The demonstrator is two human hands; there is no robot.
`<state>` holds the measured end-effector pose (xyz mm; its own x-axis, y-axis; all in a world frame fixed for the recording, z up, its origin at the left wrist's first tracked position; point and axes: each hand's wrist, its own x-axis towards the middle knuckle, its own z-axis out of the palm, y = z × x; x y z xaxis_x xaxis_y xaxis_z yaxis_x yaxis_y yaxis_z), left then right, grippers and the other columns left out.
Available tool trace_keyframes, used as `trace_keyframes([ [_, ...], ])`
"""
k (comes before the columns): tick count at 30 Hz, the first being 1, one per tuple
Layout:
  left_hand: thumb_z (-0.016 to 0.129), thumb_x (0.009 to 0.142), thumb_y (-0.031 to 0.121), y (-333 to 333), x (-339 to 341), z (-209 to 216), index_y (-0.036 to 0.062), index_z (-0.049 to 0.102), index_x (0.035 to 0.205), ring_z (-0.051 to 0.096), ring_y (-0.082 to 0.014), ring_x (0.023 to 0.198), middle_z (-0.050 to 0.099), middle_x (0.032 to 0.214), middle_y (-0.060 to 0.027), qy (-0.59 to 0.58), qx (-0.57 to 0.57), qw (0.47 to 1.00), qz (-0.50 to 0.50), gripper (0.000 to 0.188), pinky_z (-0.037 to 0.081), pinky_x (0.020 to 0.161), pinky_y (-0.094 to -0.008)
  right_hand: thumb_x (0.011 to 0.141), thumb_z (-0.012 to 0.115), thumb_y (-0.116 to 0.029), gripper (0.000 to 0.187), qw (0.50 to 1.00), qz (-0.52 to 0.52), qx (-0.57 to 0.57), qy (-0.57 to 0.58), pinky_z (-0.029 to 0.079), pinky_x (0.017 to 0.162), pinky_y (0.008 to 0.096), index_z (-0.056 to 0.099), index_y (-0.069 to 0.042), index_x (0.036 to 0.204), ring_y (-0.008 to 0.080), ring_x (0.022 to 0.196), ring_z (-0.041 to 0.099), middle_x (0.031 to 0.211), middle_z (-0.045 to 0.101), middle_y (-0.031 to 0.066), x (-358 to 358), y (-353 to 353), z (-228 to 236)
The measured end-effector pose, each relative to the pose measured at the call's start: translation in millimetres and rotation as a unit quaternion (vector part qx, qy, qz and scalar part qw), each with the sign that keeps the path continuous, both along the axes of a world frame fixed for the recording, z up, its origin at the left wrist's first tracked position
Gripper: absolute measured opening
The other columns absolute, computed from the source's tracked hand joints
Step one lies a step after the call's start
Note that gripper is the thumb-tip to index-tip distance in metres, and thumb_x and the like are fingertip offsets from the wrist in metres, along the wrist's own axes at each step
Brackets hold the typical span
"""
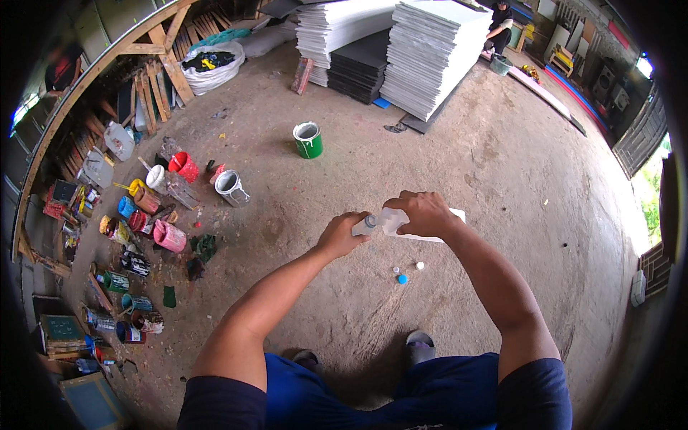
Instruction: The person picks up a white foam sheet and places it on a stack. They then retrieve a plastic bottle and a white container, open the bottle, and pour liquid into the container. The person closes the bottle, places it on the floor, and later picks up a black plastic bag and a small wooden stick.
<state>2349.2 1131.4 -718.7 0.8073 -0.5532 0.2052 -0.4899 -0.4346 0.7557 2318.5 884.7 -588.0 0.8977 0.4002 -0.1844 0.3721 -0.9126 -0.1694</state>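
My left hand (342,235) is closed round a small pale plastic bottle (363,227), its open neck pointing up and to the right. My right hand (424,213) grips a translucent white plastic jug (390,222), tipped on its side with its narrow end toward the bottle's neck. The jug's wider part shows behind my right hand and wrist. Whether liquid runs between the two is too small to tell. On the concrete floor below my hands lie a blue cap (402,279), a cream-white cap (420,265) and a tiny whitish cap (396,269).
A green paint can (309,142) and a white-grey can (231,188) stand ahead and to the left. Several paint-stained pots (170,236) crowd the left side. Tall stacks of white sheets (433,61) rise at the back. A person (500,27) crouches far right; another stands far left.
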Motion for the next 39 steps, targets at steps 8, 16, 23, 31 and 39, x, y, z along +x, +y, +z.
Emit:
trace_keyframes([
  [8,0.088,0.079,0.014,-1,0,2,0.0014,0.066,0.135,0.069,-0.0347,0.121,0.071,0.13,-0.0194,0.014,0.023,1.0,-0.006,0.061,0.055,0.102,-0.0406,0.077,0.089,-0.03,0.063,1.0,0.003,0.001,-0.004,0.058,0.094,0.0452,0.065,-0.033,0.136,0.0284,0.106,0.074,0.116,0.073,0.0045,-2,0,1],
  [16,0.087,0.079,0.013,-2,-2,1,0.0038,0.067,0.132,0.07,-0.0346,0.114,0.073,0.122,-0.0177,0.009,0.006,1.0,-0.008,0.058,0.056,0.097,-0.0413,0.077,0.089,-0.029,0.064,1.0,0.003,-0.005,0.003,0.058,0.095,0.045,0.065,-0.032,0.136,0.0285,0.108,0.074,0.117,0.073,0.0055,-1,0,0],
  [23,0.086,0.077,0.012,-3,-2,1,0.0072,0.069,0.129,0.071,-0.0354,0.111,0.073,0.117,-0.0172,0.012,0.012,1.0,-0.01,0.055,0.056,0.094,-0.0423,0.078,0.089,-0.028,0.064,1.0,0.005,-0.014,0.007,0.058,0.095,0.045,0.065,-0.032,0.137,0.0283,0.108,0.074,0.118,0.073,0.0051,-1,1,-2],
  [31,0.087,0.078,0.013,-3,-3,3,0.0063,0.067,0.134,0.07,-0.0342,0.116,0.073,0.124,-0.017,0.052,0.041,0.998,-0.007,0.06,0.055,0.098,-0.0415,0.078,0.088,-0.027,0.064,1.0,0.005,-0.021,0.017,0.059,0.094,0.0454,0.064,-0.032,0.137,0.0284,0.107,0.074,0.116,0.073,0.0053,0,2,-2],
  [39,0.087,0.078,0.014,-4,-4,3,0.0068,0.067,0.135,0.069,-0.0343,0.118,0.072,0.127,-0.0173,0.052,0.037,0.998,-0.005,0.061,0.055,0.1,-0.0414,0.078,0.088,-0.027,0.064,1.0,0.01,-0.013,0.012,0.059,0.093,0.0457,0.064,-0.032,0.137,0.0297,0.107,0.074,0.116,0.072,0.0057,2,-1,-9],
])
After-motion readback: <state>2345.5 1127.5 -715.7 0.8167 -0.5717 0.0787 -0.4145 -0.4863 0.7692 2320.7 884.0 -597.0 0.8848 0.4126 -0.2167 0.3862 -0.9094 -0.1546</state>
